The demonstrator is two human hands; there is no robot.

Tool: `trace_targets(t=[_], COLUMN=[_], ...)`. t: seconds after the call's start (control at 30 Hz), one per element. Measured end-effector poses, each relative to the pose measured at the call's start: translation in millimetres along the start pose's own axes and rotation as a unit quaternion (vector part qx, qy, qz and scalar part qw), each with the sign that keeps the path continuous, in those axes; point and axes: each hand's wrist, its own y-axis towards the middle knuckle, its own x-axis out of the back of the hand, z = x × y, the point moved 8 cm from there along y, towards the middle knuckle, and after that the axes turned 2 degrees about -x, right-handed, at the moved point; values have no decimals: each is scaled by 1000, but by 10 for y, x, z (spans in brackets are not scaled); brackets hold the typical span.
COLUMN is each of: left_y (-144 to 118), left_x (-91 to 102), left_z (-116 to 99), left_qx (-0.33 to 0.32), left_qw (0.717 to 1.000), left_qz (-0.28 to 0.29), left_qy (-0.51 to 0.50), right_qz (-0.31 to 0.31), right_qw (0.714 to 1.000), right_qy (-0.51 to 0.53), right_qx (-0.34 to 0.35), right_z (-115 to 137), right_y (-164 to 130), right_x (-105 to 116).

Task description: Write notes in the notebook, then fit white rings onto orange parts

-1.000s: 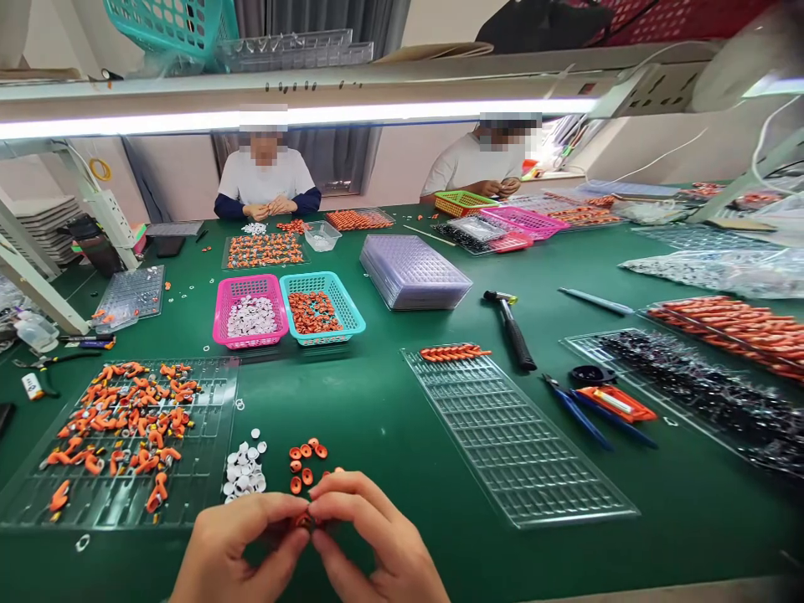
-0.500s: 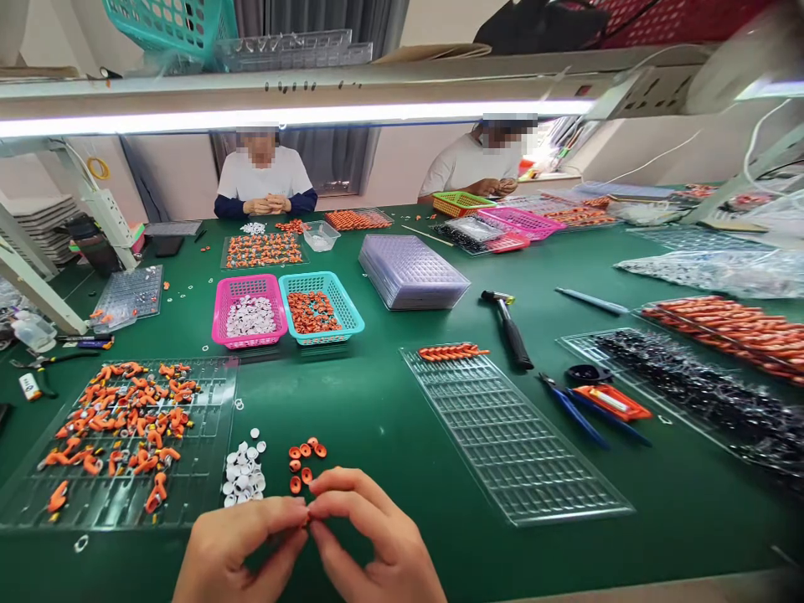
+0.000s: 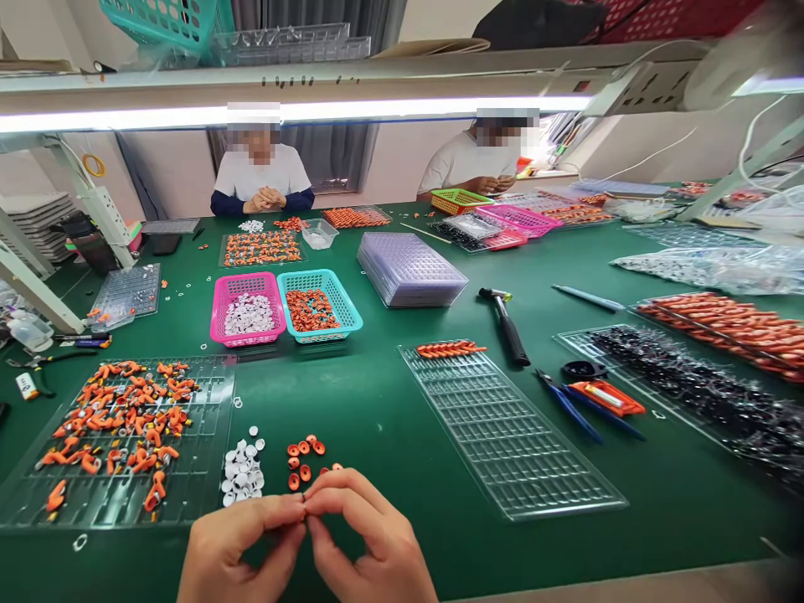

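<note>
My left hand (image 3: 242,548) and my right hand (image 3: 368,536) meet fingertip to fingertip low over the green table (image 3: 377,410). Together they pinch a tiny part that my fingers almost fully hide. Just beyond my fingers lie a small heap of white caps (image 3: 244,473) and a few loose orange rings (image 3: 302,459). To the left, a clear tray (image 3: 207,469) carries several orange assembled pieces (image 3: 119,414). A clear grid tray (image 3: 508,435) to the right has a short row of orange parts (image 3: 449,349) at its far end.
A pink basket (image 3: 248,308) of white caps and a teal basket (image 3: 319,306) of orange rings stand mid-table, near stacked clear trays (image 3: 411,270). A hammer (image 3: 506,327), blue pliers (image 3: 574,410) and an orange knife (image 3: 606,398) lie right. Two people work across the table.
My hands stay pressed together on the small part, with the fingertips shifting slightly. The view has tilted up a little.
</note>
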Motion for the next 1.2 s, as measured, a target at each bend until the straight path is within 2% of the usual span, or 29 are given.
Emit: trace_targets(t=[0.17,0.33,0.5,0.63,0.77,0.93,1.2], left_y=[-14,4,32,33,41,73,33], left_x=[-25,-17,-23,-34,-27,-33,-32], left_z=[-35,-45,0,-5,-38,-135,-289], left_qx=[-2,15,55,51,24,-47,-163], left_qw=[1000,999,998,998,996,991,967], left_qz=[-13,-26,-12,-3,4,27,33], left_qy=[8,12,19,40,80,119,194], right_qz=[-7,12,42,37,21,16,5], right_qw=[1000,1000,999,999,999,999,988], right_qy=[8,8,19,25,13,41,141], right_qx=[1,3,-1,10,24,24,-65], right_z=[-14,-36,-71,-82,-73,-69,-222], right_y=[-21,-50,-82,-109,-123,-113,-93], right_x=[-12,-41,-81,-86,-62,-29,0])
